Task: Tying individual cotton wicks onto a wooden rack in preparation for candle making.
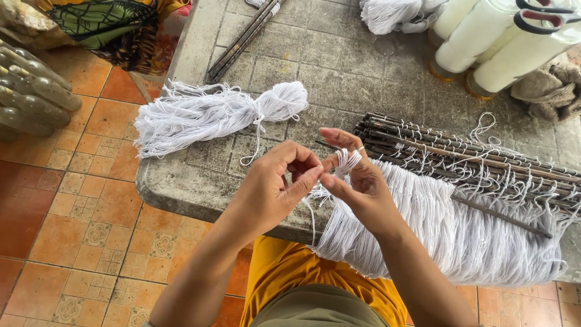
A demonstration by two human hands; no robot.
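**Looping white thread over my fingers at the stone table**

Working at the edge of the stone table (200, 181), I have both hands raised just above it, close together. My left hand (272, 188) is curled, thumb pressed against the forefinger, pinching white thread (346, 158). My right hand (357, 181) is half open, its fingers spread and slightly bent, with that same small bunch of thread wound around them near the tips. A few loose strands hang down between my hands toward the table edge.

Just beside my right hand, a thick mass of white thread (448, 224) drapes over the table's front edge. It hangs from a row of dark sticks (460, 154) lying side by side on the tabletop, with loops tied along them.

To the left on the table lies a tied bundle of white yarn (212, 115), one end cut and frayed. Farther back are a pair of dark rods (242, 39), and at the far right some white spools (484, 42) lie with scissors (544, 15) resting on them. Orange floor tiles (72, 212) show below.
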